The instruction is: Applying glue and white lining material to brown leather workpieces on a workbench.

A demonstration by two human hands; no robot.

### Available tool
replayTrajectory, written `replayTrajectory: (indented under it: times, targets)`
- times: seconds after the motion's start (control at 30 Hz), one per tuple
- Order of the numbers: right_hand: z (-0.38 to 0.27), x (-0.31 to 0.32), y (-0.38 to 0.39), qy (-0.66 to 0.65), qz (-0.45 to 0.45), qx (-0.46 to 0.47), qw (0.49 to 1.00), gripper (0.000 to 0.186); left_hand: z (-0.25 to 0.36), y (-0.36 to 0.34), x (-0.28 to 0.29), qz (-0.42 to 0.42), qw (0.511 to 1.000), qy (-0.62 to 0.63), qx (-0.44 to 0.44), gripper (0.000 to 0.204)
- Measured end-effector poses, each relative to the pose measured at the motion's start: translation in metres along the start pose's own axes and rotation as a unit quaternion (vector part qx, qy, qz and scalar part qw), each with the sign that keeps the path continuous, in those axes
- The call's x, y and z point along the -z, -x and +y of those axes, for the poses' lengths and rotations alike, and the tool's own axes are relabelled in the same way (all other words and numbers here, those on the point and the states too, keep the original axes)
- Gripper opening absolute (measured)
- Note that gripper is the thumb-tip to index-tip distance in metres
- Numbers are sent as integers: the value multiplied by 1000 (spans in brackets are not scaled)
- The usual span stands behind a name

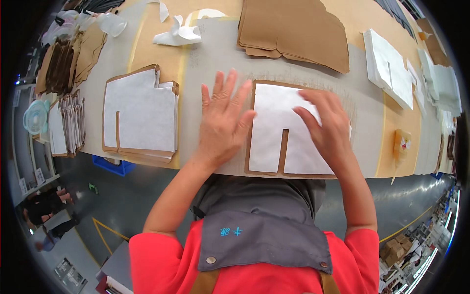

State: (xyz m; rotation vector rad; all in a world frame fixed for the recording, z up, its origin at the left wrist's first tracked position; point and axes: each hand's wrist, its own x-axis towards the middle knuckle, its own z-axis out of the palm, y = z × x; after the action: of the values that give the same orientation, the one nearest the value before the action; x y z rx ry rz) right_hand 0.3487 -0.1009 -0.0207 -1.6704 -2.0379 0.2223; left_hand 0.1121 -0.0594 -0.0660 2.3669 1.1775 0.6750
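Note:
A notched white sheet on a brown backing [265, 147] lies in front of me, with a narrow slot running up from its near edge. My left hand [223, 122] is just beside its left edge, palm down, fingers spread, holding nothing. My right hand [325, 130] is over the right part of the sheet, fingers curved and thumb apart; whether it touches the paper I cannot tell. To the left lies a stack of similar white-and-brown pieces [139, 112].
Brown sheets [293, 29] and white scraps [178, 36] lie toward the back, white pieces [387, 68] and a glue bottle [402, 144] to the right, stacks [63, 125] at far left. A blue bin [112, 166] sits below the table edge [210, 169]. People [46, 210] are at lower left.

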Motion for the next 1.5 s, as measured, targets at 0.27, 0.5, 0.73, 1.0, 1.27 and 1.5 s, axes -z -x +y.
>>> replayTrajectory:
  times: [0.27,0.5,0.73,1.0,1.27,1.5]
  targets:
    - [4,-39,-38,78,-52,122,988,12,-11,-4,-8,119,987,65,81,34]
    - [6,-37,-53,145,-133,187,962,17,-14,-3,-7,129,986,72,78,33]
    - [20,-41,-45,44,-14,228,973,23,-11,-5,-4,109,990,67,63,35]
    - [28,-44,-37,35,33,252,967,27,-5,-7,-2,60,996,62,20,32]
    - [32,-44,-35,32,45,268,962,28,-4,-9,-5,53,997,43,20,35]
    - [28,-30,-43,-26,38,203,978,23,-1,-14,-4,21,998,63,-16,40]
